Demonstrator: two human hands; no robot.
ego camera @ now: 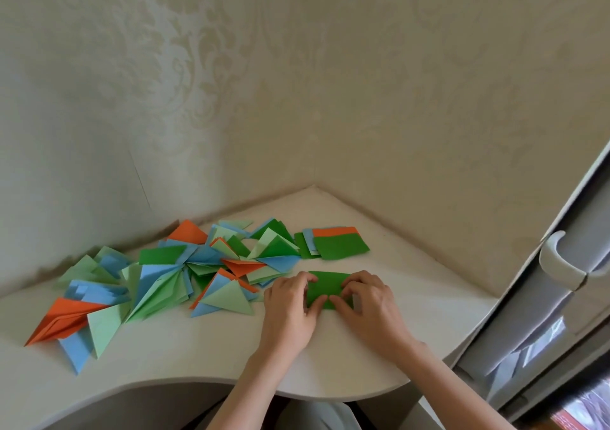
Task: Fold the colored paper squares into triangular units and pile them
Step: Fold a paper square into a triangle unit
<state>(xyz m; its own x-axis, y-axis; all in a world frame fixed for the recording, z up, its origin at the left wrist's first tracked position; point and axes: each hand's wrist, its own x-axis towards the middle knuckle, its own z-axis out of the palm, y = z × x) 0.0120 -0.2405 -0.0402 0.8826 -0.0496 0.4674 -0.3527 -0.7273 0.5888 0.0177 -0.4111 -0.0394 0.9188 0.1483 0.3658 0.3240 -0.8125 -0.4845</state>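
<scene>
A dark green paper (327,285), folded into a rectangle, lies on the white table (198,357) near the corner. My left hand (288,307) holds its left side, fingers curled on top and thumb at the near edge. My right hand (369,301) pinches its right side the same way. A heap of folded triangles (171,281) in orange, blue, light green and dark green spreads to the left. A small stack of flat paper squares (340,244), green on top with orange and blue edges showing, lies behind the hands.
The table fits into a corner of two wallpapered walls (297,99). Its front edge curves inward close to my body. A window frame with a white handle (561,264) stands at the right.
</scene>
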